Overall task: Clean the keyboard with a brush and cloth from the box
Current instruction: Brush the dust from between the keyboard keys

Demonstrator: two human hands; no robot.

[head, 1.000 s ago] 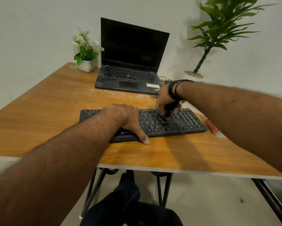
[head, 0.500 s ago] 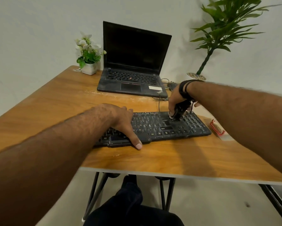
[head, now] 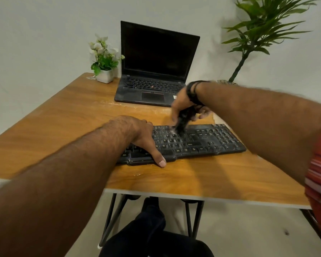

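We pinch the brush (head: 182, 121) in our right hand (head: 186, 106), bristles down on the keyboard (head: 208, 140) directly beneath, whose long axis runs sideways from that grip toward our left hand (head: 139, 135), pressing flat on its near-left end.

A wood-grain table top (head: 67, 127) on black hairpin metal legs (head: 109, 219) is being backed by a plain white wall (head: 44, 25). Beneath the table, a pale smooth floor (head: 248, 229) is being lit softly.
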